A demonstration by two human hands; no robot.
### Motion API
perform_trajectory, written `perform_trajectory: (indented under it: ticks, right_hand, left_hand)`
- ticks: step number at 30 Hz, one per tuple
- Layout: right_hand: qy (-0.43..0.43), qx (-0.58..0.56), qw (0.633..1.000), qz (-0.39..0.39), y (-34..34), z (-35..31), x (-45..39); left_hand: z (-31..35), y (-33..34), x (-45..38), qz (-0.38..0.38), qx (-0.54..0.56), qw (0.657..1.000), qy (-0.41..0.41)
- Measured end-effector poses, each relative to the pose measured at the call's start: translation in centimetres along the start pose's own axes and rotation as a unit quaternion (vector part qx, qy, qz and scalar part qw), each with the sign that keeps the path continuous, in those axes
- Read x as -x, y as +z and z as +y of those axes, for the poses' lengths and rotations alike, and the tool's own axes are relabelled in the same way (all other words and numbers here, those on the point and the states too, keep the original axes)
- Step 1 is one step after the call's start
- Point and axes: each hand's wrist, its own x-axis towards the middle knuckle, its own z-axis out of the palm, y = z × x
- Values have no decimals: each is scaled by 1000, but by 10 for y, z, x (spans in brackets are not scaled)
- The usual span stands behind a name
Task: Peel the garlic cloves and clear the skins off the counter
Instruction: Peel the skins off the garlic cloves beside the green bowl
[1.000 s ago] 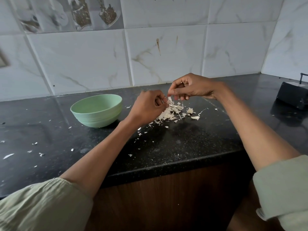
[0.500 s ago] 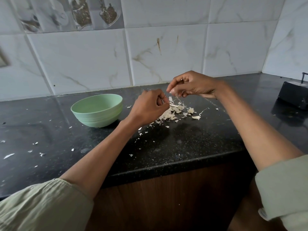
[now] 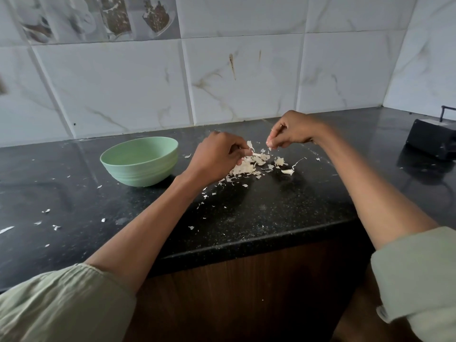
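Note:
A pile of pale garlic skins (image 3: 254, 166) lies on the black counter (image 3: 259, 218). Just left of the pile, my left hand (image 3: 217, 159) has its fingers curled round a garlic clove (image 3: 249, 151), most of which is hidden; a flap of skin sticks up from it. My right hand (image 3: 291, 132) hovers above the pile to the right, its fingertips pinching a small white bit of skin (image 3: 269, 143). A gap separates the two hands.
A light green bowl (image 3: 140, 160) stands left of my left hand. Small skin flakes (image 3: 49, 218) are scattered over the counter's left part. A black appliance (image 3: 434, 139) sits at the far right. The tiled wall runs behind, and the counter's front edge is near.
My right hand has pulled away from the left hand to the right with a bit of skin. The left hand has stayed in place over the pile's edge.

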Motion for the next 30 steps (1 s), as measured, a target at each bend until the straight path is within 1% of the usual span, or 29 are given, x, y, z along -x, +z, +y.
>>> perform_trajectory:
  ticks: [4,9,13,15,17,20,21,22,23,24,25,26,27,28,30]
  right_hand:
    - [48,36,998,-14,3,9,-6]
    - [66,48,996,-18,2,8,-5]
    - [66,94,993,-20,1,6,-1]
    - [28,125,992,24,2,1,0]
    - [-32,118,986,117,6,-7,0]
    - [-124,62,955,263,5,-23,3]
    - [-138,54,944,294,5,-26,3]
    - [-139,53,940,306,5,-26,2]
    - [-130,62,946,290,5,-23,-1]
    - [-106,91,961,239,7,-18,-4]
    - [-66,140,976,155,11,-13,-6]
    - [-25,186,980,70,16,-9,-8]
    - [2,214,977,18,19,-5,-9]
    - [10,223,975,6,22,-3,-10]
    - [-5,191,981,41,22,-6,-8]
  left_hand:
    - [-1,-2,0,14,-7,1000,-17]
    - [-2,-4,1,25,1,1000,-11]
    - [-3,-4,1,25,0,1000,-17]
    - [-5,-3,1,25,-6,999,-20]
    - [-6,-3,1,28,-7,999,-23]
    - [-7,-3,1,35,-7,999,-31]
    - [-7,-3,1,36,-9,999,-32]
    - [-6,-3,1,36,-10,999,-32]
    - [-6,-3,1,34,-10,999,-33]
    - [-6,-3,1,33,-10,999,-33]
    - [-6,-3,2,33,-11,999,-35]
    - [-5,-3,2,34,-13,999,-38]
    - [-5,-3,2,35,-14,999,-39]
    - [-4,-3,1,36,-12,998,-40]
    - [-5,-3,1,40,-11,998,-39]
